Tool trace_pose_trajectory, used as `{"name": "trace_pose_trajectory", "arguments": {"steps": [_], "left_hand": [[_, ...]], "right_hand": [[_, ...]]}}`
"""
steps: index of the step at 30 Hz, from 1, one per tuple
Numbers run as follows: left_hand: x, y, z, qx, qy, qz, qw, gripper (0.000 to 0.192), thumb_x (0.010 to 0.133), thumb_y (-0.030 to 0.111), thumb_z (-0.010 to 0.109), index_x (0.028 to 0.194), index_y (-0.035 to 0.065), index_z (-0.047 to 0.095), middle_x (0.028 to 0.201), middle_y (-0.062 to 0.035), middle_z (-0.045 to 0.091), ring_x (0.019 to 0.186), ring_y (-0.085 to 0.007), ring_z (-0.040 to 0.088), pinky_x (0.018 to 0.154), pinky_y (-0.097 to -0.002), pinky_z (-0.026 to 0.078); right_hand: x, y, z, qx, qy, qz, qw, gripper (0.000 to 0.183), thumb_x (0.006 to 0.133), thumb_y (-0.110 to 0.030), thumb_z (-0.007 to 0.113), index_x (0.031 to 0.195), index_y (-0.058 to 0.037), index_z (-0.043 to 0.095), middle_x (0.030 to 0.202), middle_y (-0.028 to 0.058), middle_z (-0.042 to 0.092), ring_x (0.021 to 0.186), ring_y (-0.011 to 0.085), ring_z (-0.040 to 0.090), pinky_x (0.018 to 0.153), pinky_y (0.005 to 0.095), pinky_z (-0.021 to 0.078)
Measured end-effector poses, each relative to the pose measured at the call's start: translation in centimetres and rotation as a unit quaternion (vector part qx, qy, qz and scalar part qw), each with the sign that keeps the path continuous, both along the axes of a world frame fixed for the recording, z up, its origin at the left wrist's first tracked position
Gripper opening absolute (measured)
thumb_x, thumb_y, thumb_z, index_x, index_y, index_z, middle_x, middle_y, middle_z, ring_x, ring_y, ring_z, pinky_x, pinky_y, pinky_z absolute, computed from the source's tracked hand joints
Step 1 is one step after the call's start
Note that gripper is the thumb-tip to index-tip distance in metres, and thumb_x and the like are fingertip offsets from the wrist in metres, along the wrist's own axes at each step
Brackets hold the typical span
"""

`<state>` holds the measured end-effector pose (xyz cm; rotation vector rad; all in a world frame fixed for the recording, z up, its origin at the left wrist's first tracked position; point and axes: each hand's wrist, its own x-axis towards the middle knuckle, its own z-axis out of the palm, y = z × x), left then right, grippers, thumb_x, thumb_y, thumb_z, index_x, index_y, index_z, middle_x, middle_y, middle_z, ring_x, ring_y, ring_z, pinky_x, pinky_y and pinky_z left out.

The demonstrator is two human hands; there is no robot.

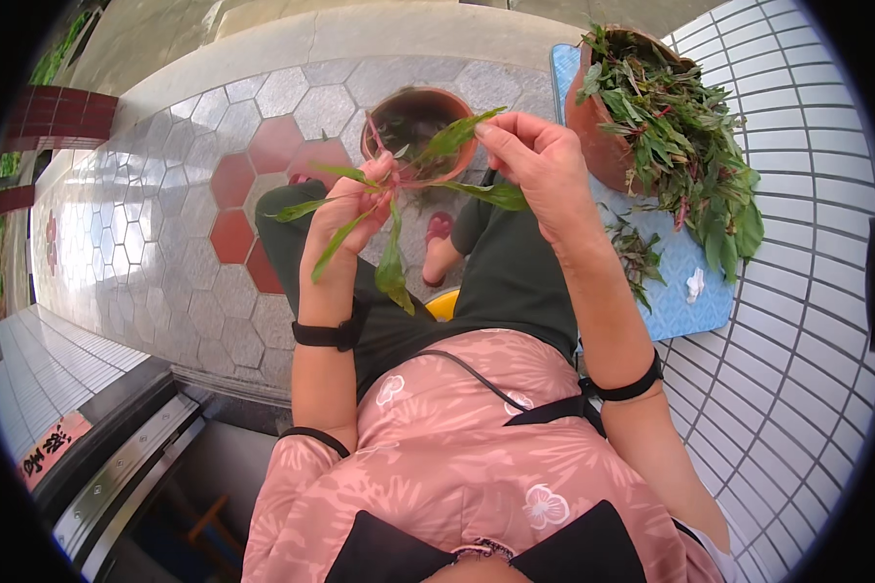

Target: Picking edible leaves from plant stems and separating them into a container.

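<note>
My left hand (350,208) grips a leafy sprig (390,270) by its reddish stem, with several long green leaves spreading out around the fingers. Some of those leaves have dark or yellowish patches. Between thumb and fingertips, my right hand (536,171) pinches the tip of one leaf (452,137) that points up toward it. Below and beyond both hands, a round reddish-brown tub (469,154) sits on the floor with dark plant matter inside. The sprig and fingers hide part of its near rim.
At right, a larger reddish-brown container (604,149) overflows with leafy stems (663,116) onto a blue patterned mat (700,313). A small bunch of leaves (636,255) and crumpled white tissue (695,286) lie there. A white tiled wall (795,313) borders the right. A yellow seat edge (443,304) shows between my legs.
</note>
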<state>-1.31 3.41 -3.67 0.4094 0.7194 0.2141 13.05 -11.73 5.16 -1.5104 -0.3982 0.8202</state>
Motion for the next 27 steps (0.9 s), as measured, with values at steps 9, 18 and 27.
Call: {"name": "trace_pose_trajectory", "arguments": {"steps": [9, 18, 27], "left_hand": [[0.3, 0.0, 1.1, 0.103, 0.022, -0.023, 0.994, 0.013, 0.081, 0.017, 0.063, 0.082, 0.0069, 0.055, 0.07, 0.0002, 0.058, 0.054, -0.0039, 0.052, 0.045, -0.0123, 0.041], [0.7, -0.2, 1.2, 0.092, 0.05, -0.013, 0.994, 0.015, 0.08, 0.019, 0.065, 0.081, 0.0081, 0.054, 0.072, 0.0011, 0.057, 0.055, -0.0025, 0.051, 0.046, -0.0103, 0.041], [0.3, -0.2, 0.6, 0.019, 0.033, 0.004, 0.999, 0.016, 0.079, 0.018, 0.065, 0.083, 0.0065, 0.055, 0.071, 0.0007, 0.057, 0.055, -0.004, 0.052, 0.046, -0.0117, 0.042]], "right_hand": [[0.5, -1.5, -0.3, 0.024, -0.014, -0.024, 0.999, 0.018, 0.081, -0.01, 0.058, 0.094, 0.0027, 0.061, 0.079, 0.0019, 0.061, 0.072, 0.006, 0.054, 0.068, 0.0178, 0.0429], [0.5, -2.9, 0.0, 0.028, -0.032, -0.09, 0.995, 0.017, 0.082, -0.008, 0.059, 0.095, 0.0032, 0.061, 0.082, 0.0027, 0.061, 0.075, 0.0047, 0.054, 0.069, 0.0172, 0.0425], [-3.4, -1.2, 2.4, 0.021, 0.029, 0.071, 0.997, 0.015, 0.083, -0.01, 0.058, 0.088, 0.0041, 0.06, 0.065, 0.0037, 0.058, 0.046, 0.0061, 0.052, 0.043, 0.0188, 0.0414]]}}
